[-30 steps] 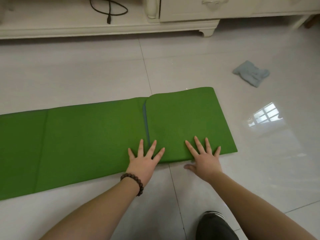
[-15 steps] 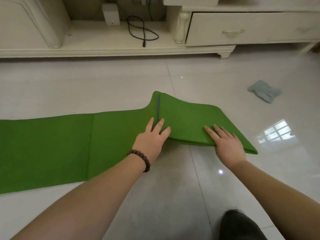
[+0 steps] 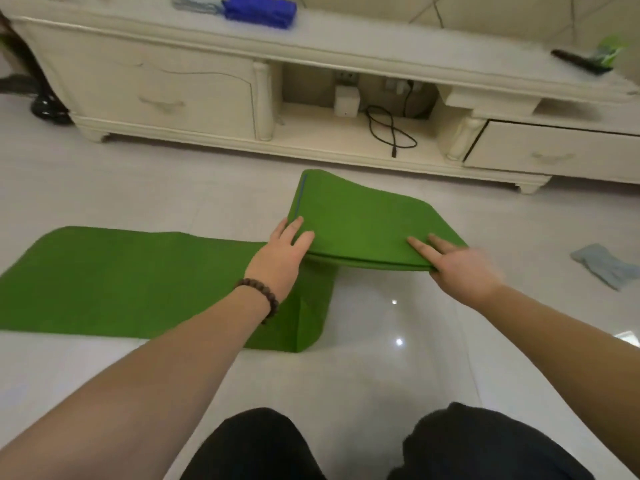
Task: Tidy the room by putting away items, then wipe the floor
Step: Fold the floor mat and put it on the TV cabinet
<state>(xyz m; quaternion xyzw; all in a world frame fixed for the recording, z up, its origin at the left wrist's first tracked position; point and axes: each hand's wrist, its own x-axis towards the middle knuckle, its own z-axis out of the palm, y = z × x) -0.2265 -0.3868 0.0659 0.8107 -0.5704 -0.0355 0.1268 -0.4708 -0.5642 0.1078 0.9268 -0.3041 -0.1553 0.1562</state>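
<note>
1. The green mat [image 3: 360, 226] lies on the floor [image 3: 173, 181], its folded end lifted between both grips
2. The left hand [image 3: 280, 251] and right hand [image 3: 460, 268] hold that fold's near edge, fingers laid flat on top
3. It looks soft, light and floppy; best held at the fold's corners

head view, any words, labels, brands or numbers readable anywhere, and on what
None can be read.
green mat: plain, no print.
blue bundle on the cabinet: blurred, no text visible.
green packet on the cabinet's right end: too blurred to read.
white box: no marking legible.
</note>
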